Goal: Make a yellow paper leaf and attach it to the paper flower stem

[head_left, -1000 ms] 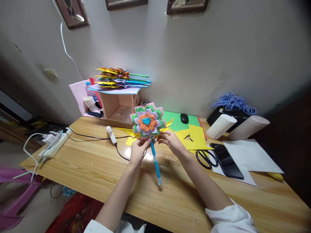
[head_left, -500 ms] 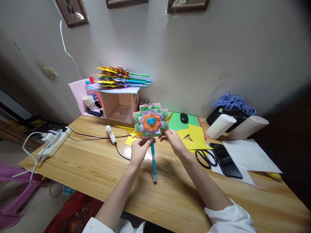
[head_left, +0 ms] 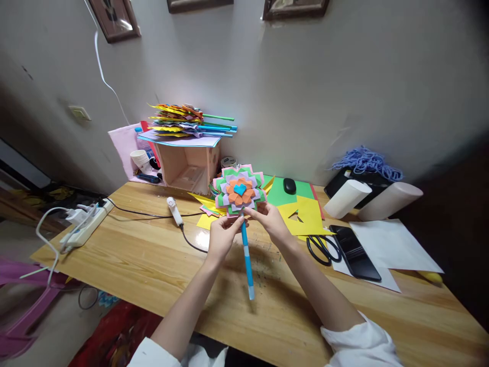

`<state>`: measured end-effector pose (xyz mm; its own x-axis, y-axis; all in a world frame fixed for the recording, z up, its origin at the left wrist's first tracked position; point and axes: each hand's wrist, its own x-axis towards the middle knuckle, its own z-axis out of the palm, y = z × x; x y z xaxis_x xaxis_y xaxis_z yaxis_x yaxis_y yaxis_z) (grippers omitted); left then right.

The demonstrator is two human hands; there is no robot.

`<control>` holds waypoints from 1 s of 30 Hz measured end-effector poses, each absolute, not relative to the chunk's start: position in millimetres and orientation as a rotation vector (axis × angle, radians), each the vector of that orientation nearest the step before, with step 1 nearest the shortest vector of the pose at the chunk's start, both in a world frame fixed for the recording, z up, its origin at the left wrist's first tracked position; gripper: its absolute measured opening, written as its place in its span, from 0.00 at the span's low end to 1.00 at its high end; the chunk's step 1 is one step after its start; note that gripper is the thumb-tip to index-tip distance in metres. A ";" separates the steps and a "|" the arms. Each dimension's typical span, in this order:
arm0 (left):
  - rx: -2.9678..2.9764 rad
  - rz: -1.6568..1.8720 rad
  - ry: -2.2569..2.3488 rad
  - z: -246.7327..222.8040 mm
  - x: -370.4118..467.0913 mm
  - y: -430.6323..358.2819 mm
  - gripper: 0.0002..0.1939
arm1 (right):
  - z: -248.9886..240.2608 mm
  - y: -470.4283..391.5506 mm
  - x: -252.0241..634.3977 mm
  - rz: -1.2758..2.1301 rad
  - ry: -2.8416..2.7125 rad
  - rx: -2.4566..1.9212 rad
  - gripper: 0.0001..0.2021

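A layered paper flower in pink, green, lilac and orange, with a blue heart at its centre, is held upright over the table. From its lower edge a blue stick with pale bands slants down. My left hand pinches the top of the stick just under the petals. My right hand grips the flower's lower right edge, its thumb on the front petals and its other fingers behind, partly hidden.
Yellow paper, black scissors and a phone lie to the right. A white glue gun with its cord is left. Behind stands a cardboard box topped with stacked paper flowers.
The flower has tilted back slightly and its stick's lower end has swung to the right and nearer me. My right thumb has moved onto the front petals near the stick.
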<state>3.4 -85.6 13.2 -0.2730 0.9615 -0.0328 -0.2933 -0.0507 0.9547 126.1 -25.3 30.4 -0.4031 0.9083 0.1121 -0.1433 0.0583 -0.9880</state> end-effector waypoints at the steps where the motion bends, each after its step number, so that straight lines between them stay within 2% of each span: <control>1: 0.843 1.536 1.162 12.2 3.7 -85.1 0.17 | 30.5 -25.4 126.4 1.490 -1.451 -0.814 0.15; 13: 0.967 1.525 1.186 11.0 2.2 -80.6 0.14 | 29.8 -23.0 129.1 1.487 -1.503 -0.800 0.18; 19: 1.070 1.422 1.215 16.1 -5.3 -85.1 0.16 | 34.0 -22.4 133.1 1.464 -1.487 -0.844 0.17; 24: 0.852 1.593 1.287 26.0 -25.4 -87.6 0.22 | 31.4 -19.6 133.7 1.456 -1.470 -0.909 0.19; 30: 0.805 1.592 1.308 35.6 -44.8 -79.3 0.20 | 32.1 -21.4 131.0 1.537 -1.440 -0.878 0.20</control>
